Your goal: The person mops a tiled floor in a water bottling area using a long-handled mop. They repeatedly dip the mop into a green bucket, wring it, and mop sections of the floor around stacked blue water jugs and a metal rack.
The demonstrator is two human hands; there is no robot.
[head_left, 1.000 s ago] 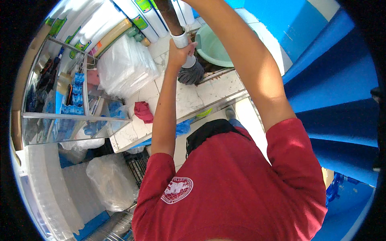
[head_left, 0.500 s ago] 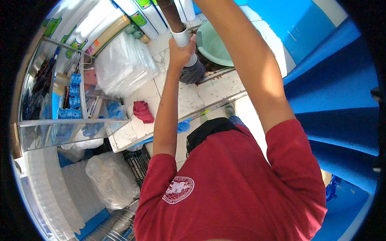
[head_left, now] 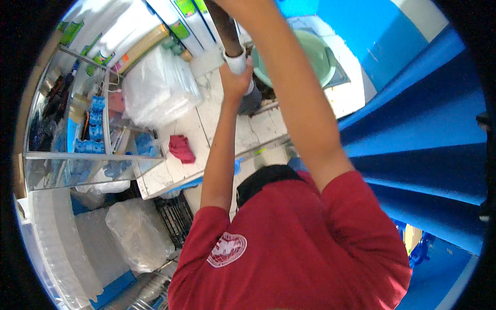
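Note:
My left hand [head_left: 236, 81] is wrapped around the white sleeve of a mop [head_left: 236, 63]. A dark brown handle runs up from the sleeve to the top edge of the view. Below my fist hangs the grey mop head [head_left: 250, 105], blurred, over the tiled ledge beside a dark, dirty patch. My right forearm [head_left: 305, 98] reaches up across the view to the upper part of the handle. The right hand is cut off at the top edge, so its fingers are hidden. Partly behind that forearm stands a light green basin [head_left: 323, 59].
A crumpled dark red cloth [head_left: 182, 150] lies on the tiled ledge [head_left: 194, 129]. To the left are a plastic-wrapped stack [head_left: 157, 88] and a glass display case [head_left: 93, 155]. White rolls [head_left: 178, 23] stand at the back. A blue curtain [head_left: 413, 134] hangs on the right.
My left hand and the mop's sleeve have shifted slightly down and right in the view. The right forearm has swung left and lower, now crossing in front of the basin's left part.

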